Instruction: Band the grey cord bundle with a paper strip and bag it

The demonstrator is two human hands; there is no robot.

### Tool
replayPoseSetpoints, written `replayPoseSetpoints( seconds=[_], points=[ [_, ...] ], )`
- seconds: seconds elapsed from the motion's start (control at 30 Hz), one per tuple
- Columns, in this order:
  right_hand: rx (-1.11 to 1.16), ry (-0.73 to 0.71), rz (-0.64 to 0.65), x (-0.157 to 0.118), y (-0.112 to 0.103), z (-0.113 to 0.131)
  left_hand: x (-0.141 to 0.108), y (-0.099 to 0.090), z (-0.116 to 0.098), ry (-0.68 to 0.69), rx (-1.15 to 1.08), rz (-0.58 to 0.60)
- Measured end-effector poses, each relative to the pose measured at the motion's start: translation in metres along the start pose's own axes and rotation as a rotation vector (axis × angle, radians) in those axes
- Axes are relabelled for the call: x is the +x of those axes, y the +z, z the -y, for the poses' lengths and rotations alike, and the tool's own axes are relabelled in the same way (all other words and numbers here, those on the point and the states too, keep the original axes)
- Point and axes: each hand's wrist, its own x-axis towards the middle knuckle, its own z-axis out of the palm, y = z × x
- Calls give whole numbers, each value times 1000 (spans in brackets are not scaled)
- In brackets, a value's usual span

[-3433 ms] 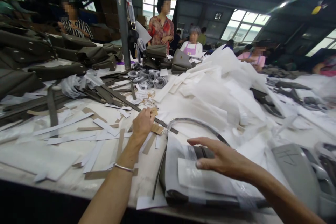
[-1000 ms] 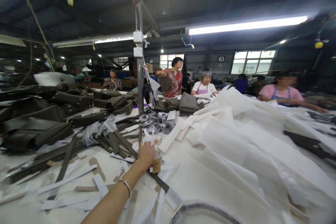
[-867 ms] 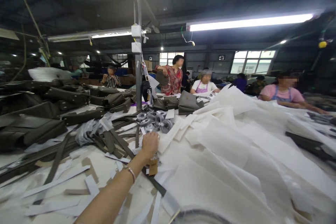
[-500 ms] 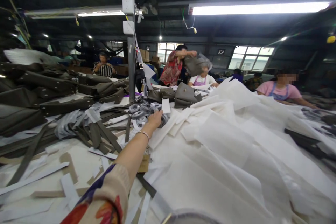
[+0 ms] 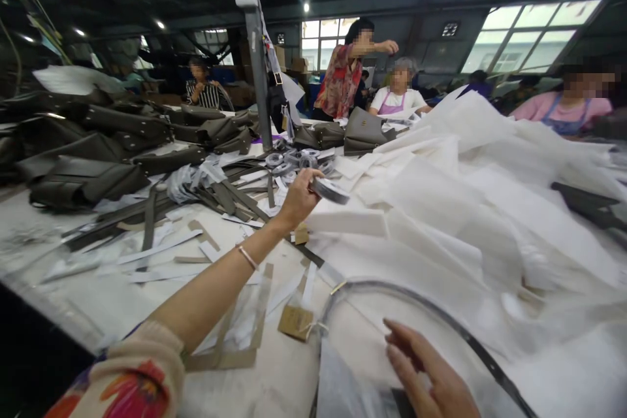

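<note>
My left hand (image 5: 298, 199) is closed on a dark coiled strap (image 5: 331, 191) that seems wrapped in clear plastic, held over the table beside the white sheets. Several similar wrapped coils (image 5: 308, 160) lie just beyond it. At the bottom right, my right hand (image 5: 431, 375) is empty, its thumb and fingers apart. Around that hand curves a long dark strap (image 5: 470, 333), partly covered in clear film. A brown cardboard tag (image 5: 295, 322) is tied by a string near the strap's left side. What lies below my right hand is mostly hidden.
Thin white sheets (image 5: 421, 196) are heaped on the right. Dark grey bags (image 5: 88, 176) are piled at the left, with loose strips (image 5: 230, 199) before them. A grey post (image 5: 259, 65) rises behind the coils. Several co-workers, one in a red patterned top (image 5: 337, 81), are across the table.
My left hand has lifted a coiled strap from the group and drawn it nearer. My right hand has come into view at the bottom. The view has tilted down.
</note>
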Motion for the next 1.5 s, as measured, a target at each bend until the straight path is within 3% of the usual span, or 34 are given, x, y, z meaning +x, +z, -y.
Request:
replayPoseSetpoints(
  seconds=[0.1, 0.17, 0.3, 0.37, 0.43, 0.53, 0.63, 0.77, 0.9, 1.0, 1.17, 1.23, 1.4, 1.5],
  points=[
    [443, 121, -64, 5, -10, 8, -71, -6, -42, 126, -136, 29],
    [670, 197, -33, 5, -14, 20, -115, 0, -68, 331, -405, 61],
    [770, 204, 55, 1, -21, 38, -164, 16, -104, 466, -535, 276],
    [691, 170, 125, 0, -27, 37, -170, 16, -109, 478, -533, 393],
    [526, 137, 105, 3, -37, 30, -169, 9, -105, 409, -487, 487],
    [127, 74, -18, 11, -52, 19, -165, 0, -85, 126, -291, 510],
    [-175, 27, -14, 23, -55, 17, -164, 0, -66, -49, -174, 492],
    [-366, -46, 3, 35, -34, 22, -165, 10, -59, -66, -151, 503],
    [-728, -111, -92, 41, -9, 25, -164, 20, -58, -97, -116, 501],
    [-980, -302, -181, 45, -5, 26, -159, 25, -55, -102, -114, 533],
    [-992, -602, -95, 54, -10, 29, -157, 29, -59, -85, -122, 572],
    [-981, -575, -66, 53, -8, 31, -161, 29, -62, -84, -126, 590],
    [-908, -262, 97, 45, 1, 36, -173, 28, -65, -88, -156, 628],
    [-885, -192, 109, 48, 2, 41, -174, 31, -61, -101, -154, 615]
  ],
)
